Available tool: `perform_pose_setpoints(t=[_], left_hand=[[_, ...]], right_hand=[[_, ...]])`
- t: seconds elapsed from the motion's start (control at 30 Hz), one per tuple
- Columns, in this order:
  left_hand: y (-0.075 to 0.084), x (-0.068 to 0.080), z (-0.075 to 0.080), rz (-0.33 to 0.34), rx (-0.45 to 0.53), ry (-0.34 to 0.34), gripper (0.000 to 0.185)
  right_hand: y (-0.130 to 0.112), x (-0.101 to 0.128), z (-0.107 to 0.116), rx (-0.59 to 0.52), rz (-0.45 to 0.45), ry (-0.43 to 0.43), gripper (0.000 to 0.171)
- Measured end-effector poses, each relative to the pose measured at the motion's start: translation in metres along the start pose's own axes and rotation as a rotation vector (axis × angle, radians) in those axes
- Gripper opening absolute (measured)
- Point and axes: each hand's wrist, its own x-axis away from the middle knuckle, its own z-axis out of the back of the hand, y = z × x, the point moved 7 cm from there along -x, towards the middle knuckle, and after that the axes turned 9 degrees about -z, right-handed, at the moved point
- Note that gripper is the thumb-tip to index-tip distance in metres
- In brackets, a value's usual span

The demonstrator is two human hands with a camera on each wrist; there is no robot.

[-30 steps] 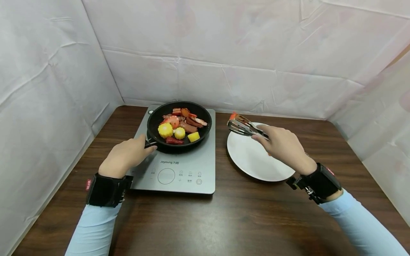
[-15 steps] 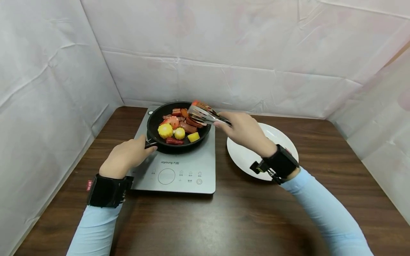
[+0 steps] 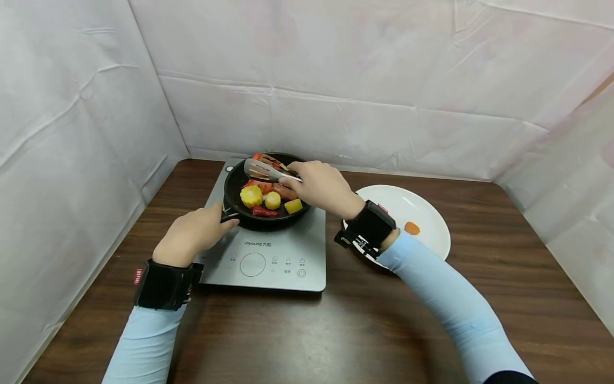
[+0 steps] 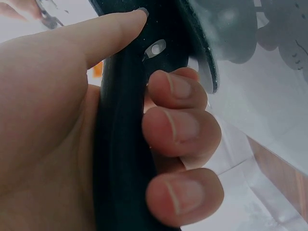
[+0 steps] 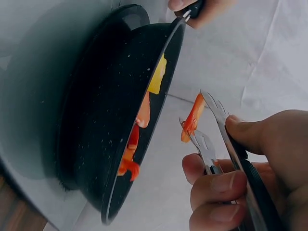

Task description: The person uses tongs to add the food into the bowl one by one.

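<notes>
We see the tongs (image 3: 264, 169) over the far side of the pan (image 3: 235, 184), tips spread, with an orange piece (image 5: 191, 120) between them; whether they clamp it we cannot tell. Right hand (image 3: 318, 186) is curled round the tongs' handles. Left hand (image 3: 192, 237) is wrapped round the pan handle (image 4: 120, 144), thumb along the top. Pan sits on the cooktop (image 3: 288, 250), holding corn (image 3: 251, 196) and sausage bits. White plate (image 3: 431, 213) just right of the cooktop carries one orange slice (image 3: 411, 228). All on a dark wood table (image 3: 336, 330).
</notes>
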Motion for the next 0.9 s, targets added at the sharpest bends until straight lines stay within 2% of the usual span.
perform_pose_setpoints(t=[0.37,0.9], left_hand=[[-0.001,0.000,-0.001,-0.001,-0.003,-0.001,0.070],[0.002,-0.002,-0.002,-0.006,-0.006,0.005,0.073]], right_hand=[[-0.030,-0.008,-0.019,0.043,0.040,-0.009,0.043],[-0.035,-0.015,-0.037,0.032,0.007,-0.051,0.048]])
